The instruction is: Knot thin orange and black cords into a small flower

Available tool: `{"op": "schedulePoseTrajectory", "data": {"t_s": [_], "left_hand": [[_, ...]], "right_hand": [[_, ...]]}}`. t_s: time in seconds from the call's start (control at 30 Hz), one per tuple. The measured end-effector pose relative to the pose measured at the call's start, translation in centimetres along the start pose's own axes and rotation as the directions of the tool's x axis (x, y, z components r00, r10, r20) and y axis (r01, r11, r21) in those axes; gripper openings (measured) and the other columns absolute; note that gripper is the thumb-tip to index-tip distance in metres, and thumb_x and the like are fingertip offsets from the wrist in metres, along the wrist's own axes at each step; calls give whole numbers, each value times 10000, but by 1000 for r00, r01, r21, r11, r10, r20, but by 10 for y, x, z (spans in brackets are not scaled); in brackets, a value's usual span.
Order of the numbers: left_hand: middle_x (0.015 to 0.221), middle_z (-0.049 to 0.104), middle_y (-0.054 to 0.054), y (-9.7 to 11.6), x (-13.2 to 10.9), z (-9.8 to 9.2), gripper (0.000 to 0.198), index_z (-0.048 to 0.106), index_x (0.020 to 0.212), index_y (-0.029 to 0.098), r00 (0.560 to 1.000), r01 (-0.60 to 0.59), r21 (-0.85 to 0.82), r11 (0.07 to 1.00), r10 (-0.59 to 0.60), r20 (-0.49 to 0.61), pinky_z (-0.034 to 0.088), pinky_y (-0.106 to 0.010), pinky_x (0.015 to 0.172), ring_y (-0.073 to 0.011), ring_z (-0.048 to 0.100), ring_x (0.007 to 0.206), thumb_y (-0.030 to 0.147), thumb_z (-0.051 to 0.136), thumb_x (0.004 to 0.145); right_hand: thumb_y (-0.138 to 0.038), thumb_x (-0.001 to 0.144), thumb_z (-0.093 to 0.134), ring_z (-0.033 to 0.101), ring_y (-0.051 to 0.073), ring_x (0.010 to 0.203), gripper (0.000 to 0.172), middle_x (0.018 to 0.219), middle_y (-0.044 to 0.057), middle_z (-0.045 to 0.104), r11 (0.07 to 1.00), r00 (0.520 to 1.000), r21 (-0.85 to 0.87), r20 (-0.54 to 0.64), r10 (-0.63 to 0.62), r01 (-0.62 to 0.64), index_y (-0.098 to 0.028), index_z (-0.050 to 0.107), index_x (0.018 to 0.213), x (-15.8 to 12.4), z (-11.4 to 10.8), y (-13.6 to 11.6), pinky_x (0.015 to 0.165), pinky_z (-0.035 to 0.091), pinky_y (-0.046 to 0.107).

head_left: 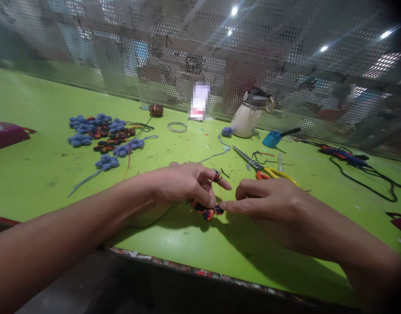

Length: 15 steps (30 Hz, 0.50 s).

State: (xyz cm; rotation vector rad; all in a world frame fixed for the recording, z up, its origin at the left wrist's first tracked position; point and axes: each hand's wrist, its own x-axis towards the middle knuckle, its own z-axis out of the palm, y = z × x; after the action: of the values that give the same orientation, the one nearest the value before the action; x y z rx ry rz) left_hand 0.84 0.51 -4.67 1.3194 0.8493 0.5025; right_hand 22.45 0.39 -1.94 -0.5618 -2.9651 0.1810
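Close above the table's front part, my left hand (187, 181) pinches a small dark multicoloured crochet flower (208, 214) between thumb and fingers. A strand of the same yarn loops round its raised forefinger. My right hand (272, 205) comes in from the right, fingers curled, with the forefinger tip at the flower's edge. Whatever lies inside its grip, perhaps a thin tool, is hidden. Just beyond the hands lie scissors (248, 159) with orange and yellow handles, blades pointing away to the left.
Several finished blue flowers (107, 162) and dark ones (110, 141) lie left on the green table (40, 104). Farther back are a yarn ball (156, 110), a ring (177, 127), a phone (199, 101), a cream jug (248, 117) and a blue pot (271, 139). A perforated screen (115, 61) borders the table.
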Motion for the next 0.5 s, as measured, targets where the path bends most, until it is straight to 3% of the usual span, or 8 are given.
{"op": "schedulePoseTrajectory", "data": {"t_s": [0.27, 0.5], "left_hand": [[647, 605, -5, -2, 4, 0, 448, 557, 1087, 100, 999, 26, 11, 1000, -25, -19, 391, -269, 568, -119, 519, 556, 104, 636, 646], [601, 578, 27, 1, 3, 3, 462, 564, 1083, 89, 997, 47, 31, 998, -46, -57, 392, -277, 601, -101, 473, 517, 90, 623, 625]], "right_hand": [[-10, 815, 388, 392, 115, 539, 542, 715, 11, 505, 990, 998, -128, 14, 56, -54, -335, 563, 1212, -1, -1, -9, 519, 218, 252], [-32, 831, 405, 386, 119, 539, 414, 698, 15, 505, 976, 995, -203, 47, 91, -80, -279, 637, 1069, -1, 2, -11, 522, 209, 267]]}}
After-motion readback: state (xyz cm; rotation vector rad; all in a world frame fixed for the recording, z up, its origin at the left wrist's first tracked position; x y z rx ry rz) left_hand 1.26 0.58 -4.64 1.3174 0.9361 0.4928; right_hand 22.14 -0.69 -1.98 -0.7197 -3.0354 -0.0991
